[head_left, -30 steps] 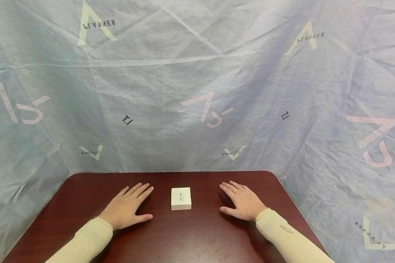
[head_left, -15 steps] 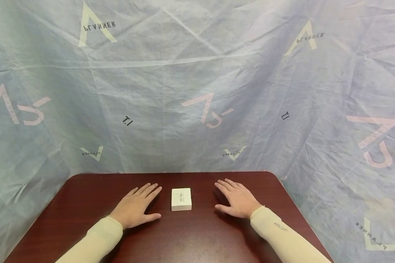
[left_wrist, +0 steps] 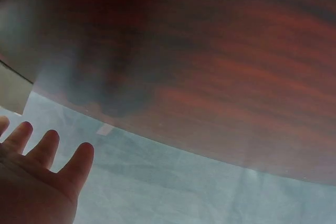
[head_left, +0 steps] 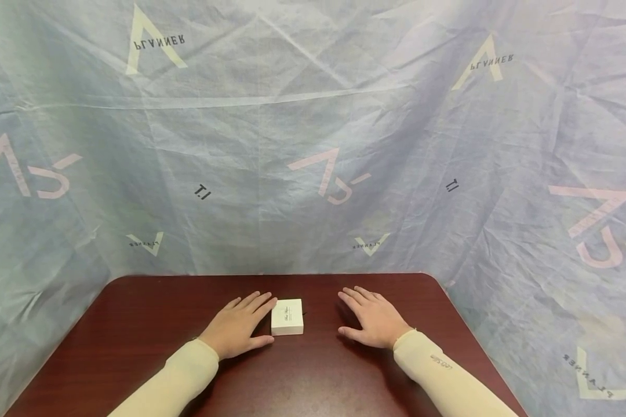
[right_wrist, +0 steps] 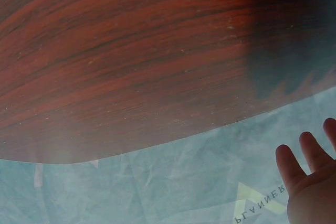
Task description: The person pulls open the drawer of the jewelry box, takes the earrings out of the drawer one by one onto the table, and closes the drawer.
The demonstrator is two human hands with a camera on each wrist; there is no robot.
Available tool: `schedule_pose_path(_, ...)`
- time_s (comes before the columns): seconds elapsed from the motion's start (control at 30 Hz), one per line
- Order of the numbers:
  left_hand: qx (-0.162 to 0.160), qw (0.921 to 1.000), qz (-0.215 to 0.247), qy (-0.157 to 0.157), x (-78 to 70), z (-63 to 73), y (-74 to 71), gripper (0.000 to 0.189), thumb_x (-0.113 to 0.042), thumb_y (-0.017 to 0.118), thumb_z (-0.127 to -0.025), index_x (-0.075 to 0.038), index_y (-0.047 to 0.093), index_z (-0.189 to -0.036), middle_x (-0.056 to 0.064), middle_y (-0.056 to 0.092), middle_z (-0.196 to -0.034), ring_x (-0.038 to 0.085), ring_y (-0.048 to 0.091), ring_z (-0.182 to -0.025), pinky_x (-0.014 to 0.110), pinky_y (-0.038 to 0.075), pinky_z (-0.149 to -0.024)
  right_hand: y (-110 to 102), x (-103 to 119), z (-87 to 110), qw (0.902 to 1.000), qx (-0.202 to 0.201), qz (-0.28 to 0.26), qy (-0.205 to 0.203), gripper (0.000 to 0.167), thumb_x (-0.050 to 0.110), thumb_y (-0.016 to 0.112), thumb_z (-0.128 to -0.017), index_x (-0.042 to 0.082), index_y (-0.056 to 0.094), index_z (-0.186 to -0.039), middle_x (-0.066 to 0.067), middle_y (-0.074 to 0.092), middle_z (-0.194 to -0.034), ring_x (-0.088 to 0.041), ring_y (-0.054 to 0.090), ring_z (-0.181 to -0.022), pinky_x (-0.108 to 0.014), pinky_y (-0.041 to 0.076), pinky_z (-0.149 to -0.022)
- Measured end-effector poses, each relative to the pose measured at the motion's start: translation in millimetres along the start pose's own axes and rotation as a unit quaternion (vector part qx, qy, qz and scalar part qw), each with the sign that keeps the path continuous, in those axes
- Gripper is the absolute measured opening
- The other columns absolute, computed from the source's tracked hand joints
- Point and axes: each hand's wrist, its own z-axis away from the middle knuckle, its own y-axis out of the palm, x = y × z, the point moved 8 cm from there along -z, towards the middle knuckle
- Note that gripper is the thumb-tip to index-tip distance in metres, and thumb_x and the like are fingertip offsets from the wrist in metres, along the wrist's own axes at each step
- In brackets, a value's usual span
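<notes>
A small white box (head_left: 290,318) with dark script on its top lies on the reddish-brown table. My left hand (head_left: 240,327) is spread at the box's left side; its index fingertip overlaps the box's far left corner and the thumb tip comes right to the near left corner. In the left wrist view, part of the box (left_wrist: 12,92) shows at the left edge, beyond the fingers of the left hand (left_wrist: 39,182). To the right of the box, with a gap between, my right hand (head_left: 375,318) has straight fingers and holds nothing. Its fingers (right_wrist: 290,166) show at the lower right of the right wrist view.
The dark red wooden table (head_left: 302,382) has rounded far corners. A grey-blue cloth (head_left: 261,174) with printed letters hangs behind it and along both sides. Pale sleeves (head_left: 169,379) cover both forearms.
My left hand has moved right, up to the box. The right hand has shifted slightly left, mostly in the first half second. The box has stayed in place.
</notes>
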Motion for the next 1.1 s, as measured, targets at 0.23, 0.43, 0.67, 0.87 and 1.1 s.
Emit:
schedule_pose_path(0.23, -0.011, 0.9995, -0.022, 0.019, -8.5, -5.2, 4.4, 0.077, -0.058, 0.07, -0.117, -0.021, 0.05, -0.181, 0.005, 0.055, -0.186, 0.039, 0.052, -0.174, 0.07, 0.051, -0.134, 3, 1, 0.2, 1.0, 0.002, 0.002, 0.001, 0.088, 0.069, 0.072, -0.109, 0.015, 0.055, -0.177, -0.009, 0.06, -0.181, -0.042, 0.056, -0.169, -0.065, 0.051, -0.135)
schedule_pose_path(0.43, -0.015, 0.9989, -0.036, 0.024, -9.3, -6.6, 6.1, 0.072, -0.052, 0.07, -0.119, -0.021, 0.051, -0.181, 0.004, 0.055, -0.185, 0.038, 0.054, -0.172, 0.068, 0.053, -0.133, 4, 2, 0.5, 1.0, 0.001, 0.009, -0.003, 0.089, 0.071, 0.07, -0.109, 0.015, 0.055, -0.177, -0.009, 0.061, -0.18, -0.043, 0.058, -0.168, -0.064, 0.052, -0.134)
schedule_pose_path(0.67, -0.017, 0.9989, -0.037, 0.025, -10.9, -8.0, 3.2, 0.071, -0.051, 0.071, -0.118, -0.021, 0.052, -0.18, 0.005, 0.056, -0.184, 0.037, 0.056, -0.17, 0.068, 0.055, -0.131, 2, 4, -2.3, 0.9998, -0.003, 0.018, -0.006, 0.089, 0.072, 0.07, -0.109, 0.016, 0.057, -0.176, -0.007, 0.062, -0.179, -0.04, 0.06, -0.167, -0.062, 0.054, -0.133)
schedule_pose_path(0.87, -0.017, 0.999, -0.033, 0.023, -11.3, -7.4, 1.8, 0.071, -0.051, 0.071, -0.118, -0.021, 0.052, -0.18, 0.005, 0.056, -0.184, 0.038, 0.057, -0.17, 0.069, 0.055, -0.131, 5, 14, -10.6, 0.9999, 0.001, 0.003, -0.014, 0.088, 0.071, 0.07, -0.11, 0.016, 0.056, -0.177, -0.01, 0.06, -0.181, -0.043, 0.059, -0.167, -0.064, 0.053, -0.134)
schedule_pose_path(1.1, -0.014, 0.9992, -0.03, 0.022, -11.4, -7.7, 2.1, 0.071, -0.05, 0.071, -0.118, -0.02, 0.052, -0.18, 0.005, 0.056, -0.185, 0.038, 0.057, -0.17, 0.069, 0.056, -0.129, 12, 28, -21.2, 0.9995, 0.015, -0.004, -0.026, 0.086, 0.071, 0.066, -0.112, 0.017, 0.055, -0.178, -0.009, 0.057, -0.183, -0.041, 0.056, -0.169, -0.065, 0.052, -0.134)
